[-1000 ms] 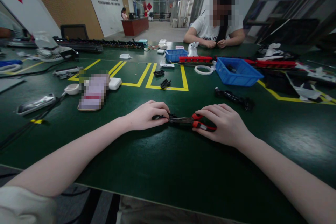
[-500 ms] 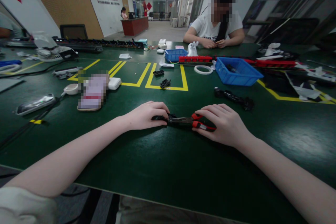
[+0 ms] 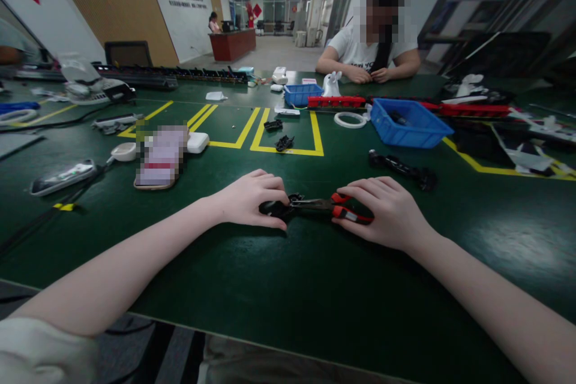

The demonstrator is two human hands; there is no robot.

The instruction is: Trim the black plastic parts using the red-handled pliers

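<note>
On the dark green table (image 3: 288,288) my left hand (image 3: 249,199) is closed around a small black plastic part (image 3: 275,209), pressing it to the surface. My right hand (image 3: 387,211) grips the red and black handles of a pair of pliers (image 3: 333,209). The pliers' metal jaws point left and meet the black part between my hands. Most of the part is hidden under my left fingers.
A long black part (image 3: 400,168) lies behind my right hand. A blue bin (image 3: 407,123), a white ring (image 3: 350,119) and yellow floor-tape boxes with small black parts (image 3: 283,144) lie further back. A phone (image 3: 159,157) sits left. A person (image 3: 373,48) works across the table.
My left hand has tilted the black part up slightly, and the pliers' jaws have lifted with it. Both hands stay in the same place.
</note>
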